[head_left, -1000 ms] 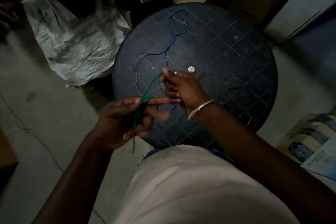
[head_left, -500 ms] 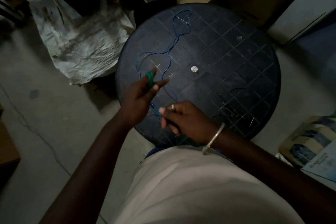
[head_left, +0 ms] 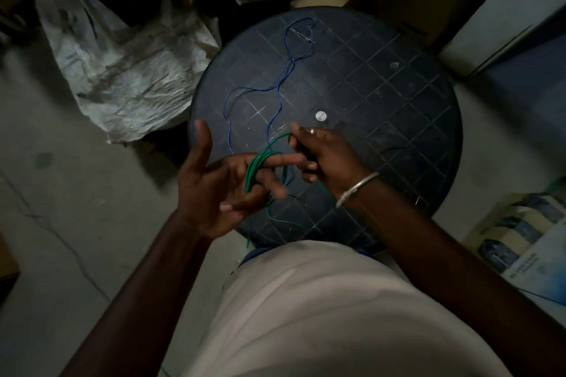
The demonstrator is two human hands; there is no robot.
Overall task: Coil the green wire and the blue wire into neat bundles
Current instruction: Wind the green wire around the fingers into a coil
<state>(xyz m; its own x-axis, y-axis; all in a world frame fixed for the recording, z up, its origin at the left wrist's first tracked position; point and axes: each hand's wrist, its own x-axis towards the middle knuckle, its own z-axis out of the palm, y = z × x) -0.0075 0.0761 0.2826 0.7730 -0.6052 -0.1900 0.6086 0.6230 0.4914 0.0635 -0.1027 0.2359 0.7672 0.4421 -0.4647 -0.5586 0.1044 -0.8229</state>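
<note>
Above the gridded round table's point(head_left: 382, 85) near edge (concrete floor point(head_left: 61, 223) around), green wire point(head_left: 251, 171) is looped over the spread left hand point(head_left: 211, 193) and pinched by the right hand point(head_left: 327, 156).

Round table point(head_left: 382, 85) — crumpled sack point(head_left: 122, 70) beside

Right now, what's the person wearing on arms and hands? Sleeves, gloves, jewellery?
No gloves and no sleeves in view. The right hand has a pale ring on one finger and a thin silver-coloured bangle at the wrist. The left hand shows nothing worn. The garment over the torso is light-coloured.
</note>
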